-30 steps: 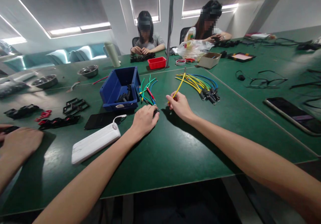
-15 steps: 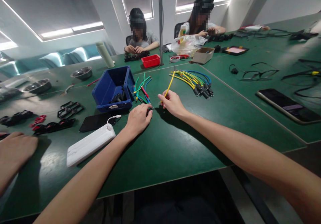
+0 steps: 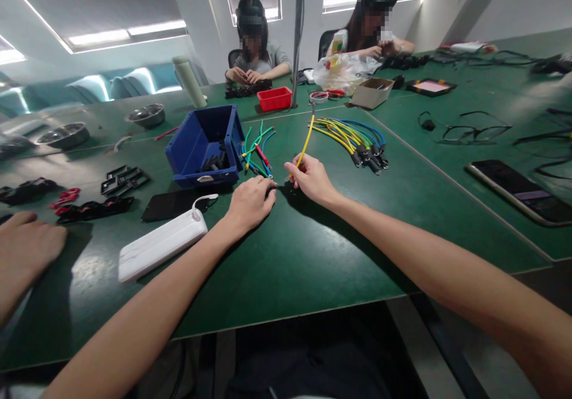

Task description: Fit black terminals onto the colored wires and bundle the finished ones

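Note:
My right hand (image 3: 313, 178) pinches a yellow cable (image 3: 304, 146) near its lower end, where a metal lug shows by the fingertips. The cable slants up and away, its far end grey. Just to the left, my left hand (image 3: 251, 203) rests low over the table, fingers closed on a small black cap (image 3: 270, 190) mostly hidden by them. The two hands are a short gap apart. Beyond my left hand lie loose green, blue and red cables (image 3: 259, 149). Past my right hand is a bundle of yellow and blue cables (image 3: 353, 137) with black caps on the near ends.
A blue bin (image 3: 181, 152) holding black pieces stands left of the cables. A white power bank (image 3: 163, 247) and dark phone (image 3: 165, 206) lie nearer me. Another person's hand (image 3: 31, 241) is at far left. Another phone (image 3: 521, 190) and glasses (image 3: 476, 132) lie right.
The view has shifted slightly, so the table things sit a little differently in the frame. My hands have come slightly closer together, with the yellow cable still in my right hand.

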`<state>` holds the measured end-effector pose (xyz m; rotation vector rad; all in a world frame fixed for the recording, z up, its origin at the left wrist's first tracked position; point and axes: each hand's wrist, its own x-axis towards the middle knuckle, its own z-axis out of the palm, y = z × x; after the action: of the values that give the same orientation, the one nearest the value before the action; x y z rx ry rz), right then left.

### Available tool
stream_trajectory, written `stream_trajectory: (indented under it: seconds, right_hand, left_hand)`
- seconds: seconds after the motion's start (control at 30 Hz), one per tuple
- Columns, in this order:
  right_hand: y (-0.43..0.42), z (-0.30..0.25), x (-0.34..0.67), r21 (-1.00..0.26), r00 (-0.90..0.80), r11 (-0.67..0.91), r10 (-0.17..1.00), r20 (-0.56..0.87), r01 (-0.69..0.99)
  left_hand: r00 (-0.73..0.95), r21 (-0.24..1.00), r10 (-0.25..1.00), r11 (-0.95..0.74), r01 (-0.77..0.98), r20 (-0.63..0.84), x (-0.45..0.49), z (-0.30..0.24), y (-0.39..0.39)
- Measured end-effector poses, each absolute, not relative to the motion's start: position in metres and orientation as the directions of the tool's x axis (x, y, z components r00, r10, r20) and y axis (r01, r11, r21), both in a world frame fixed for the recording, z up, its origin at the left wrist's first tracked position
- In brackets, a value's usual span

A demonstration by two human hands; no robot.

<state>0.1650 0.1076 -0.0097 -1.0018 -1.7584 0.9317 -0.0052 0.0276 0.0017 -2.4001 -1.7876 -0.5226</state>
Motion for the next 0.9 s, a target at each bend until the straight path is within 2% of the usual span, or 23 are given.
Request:
stream_trajectory:
  seconds: [0.9]
  right_hand:
    - [0.11,-0.0136,0.162,-0.905,-0.311,0.376,0.9,0.305,0.199]
  left_hand:
    - [0.215,0.15,0.913,-0.28,0.948,0.346,-0.0059,0.004,0.0247]
